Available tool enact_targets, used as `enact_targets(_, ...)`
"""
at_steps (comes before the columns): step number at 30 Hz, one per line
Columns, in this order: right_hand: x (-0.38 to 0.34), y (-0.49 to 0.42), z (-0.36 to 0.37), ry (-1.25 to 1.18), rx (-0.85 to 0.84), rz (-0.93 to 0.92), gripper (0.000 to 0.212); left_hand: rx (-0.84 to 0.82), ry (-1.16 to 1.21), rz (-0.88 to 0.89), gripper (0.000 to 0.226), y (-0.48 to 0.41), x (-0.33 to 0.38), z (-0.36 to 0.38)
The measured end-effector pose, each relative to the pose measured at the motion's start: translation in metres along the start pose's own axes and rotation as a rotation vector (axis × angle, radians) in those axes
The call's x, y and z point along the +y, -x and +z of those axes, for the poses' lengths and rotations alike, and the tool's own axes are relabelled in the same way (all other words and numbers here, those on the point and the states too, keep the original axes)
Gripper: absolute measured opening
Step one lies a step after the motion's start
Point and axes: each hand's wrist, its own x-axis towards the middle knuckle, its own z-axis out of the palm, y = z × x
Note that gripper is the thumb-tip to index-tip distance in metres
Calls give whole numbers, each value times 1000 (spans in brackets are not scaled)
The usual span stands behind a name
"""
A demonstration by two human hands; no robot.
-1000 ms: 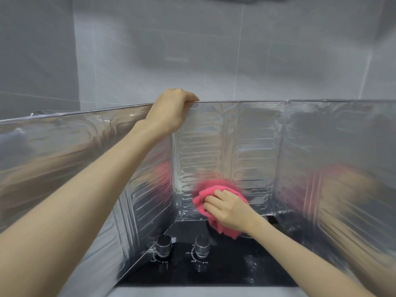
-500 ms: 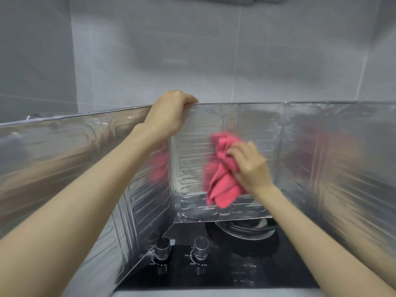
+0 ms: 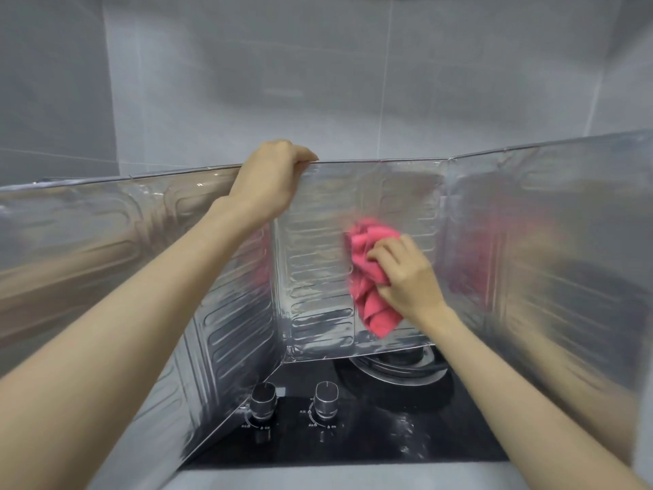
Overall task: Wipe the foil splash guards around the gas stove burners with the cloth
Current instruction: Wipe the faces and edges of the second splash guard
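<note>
Your left hand (image 3: 268,182) curls over the top edge of the foil splash guard (image 3: 314,277), gripping it near the fold between the left and back panels. Your right hand (image 3: 406,274) clutches a bunched pink cloth (image 3: 365,288) and presses it against the back panel, right of its middle, with a tail hanging toward the panel's lower edge. Just below that edge a burner (image 3: 399,366) shows on the black gas stove (image 3: 406,440). Two knobs (image 3: 263,397) sit near the stove's front left. A grey tiled wall (image 3: 318,83) rises behind.
</note>
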Motion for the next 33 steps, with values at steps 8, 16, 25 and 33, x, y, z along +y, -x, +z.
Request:
enact_targets(8,-6,75,13,-20,-192,-75,8,-16,-44,-1,26,-1,-4,1)
enact_targets(16,-5,71,5,-7,-72,19,17,-19,-26,4,29,-2,-4,1)
enact_targets(25,27,-59,-30,60,258,408,18,0,-12,2,29,0,-5,2)
enact_targets(33,23,-53,-30,127,147,512,29,-10,-21,11,29,0,-2,0)
